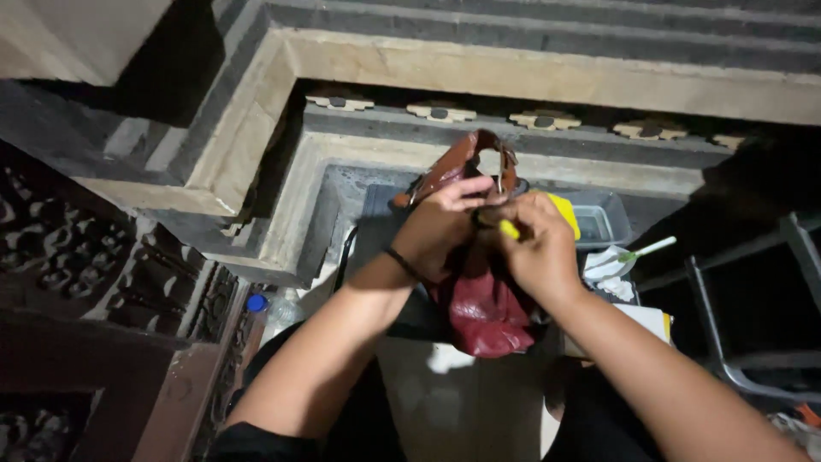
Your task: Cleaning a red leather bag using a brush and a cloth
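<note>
A dark red leather bag (486,308) with a brown strap (453,162) stands upright in front of me. My left hand (440,227) grips the bag's top edge near the strap ring, a thin black band on its wrist. My right hand (539,244) holds a small tool with a yellow handle (510,229) against the same spot on the bag. What the tool's tip touches is hidden behind my fingers. A yellow object (564,214) shows just behind my right hand.
A grey plastic tray (603,218) sits at the right, with a white-and-green stick tool (647,250) on crumpled white cloth. A blue-capped bottle (256,303) lies at lower left. Stepped stone moulding (256,128) surrounds the spot; a metal frame (727,342) stands right.
</note>
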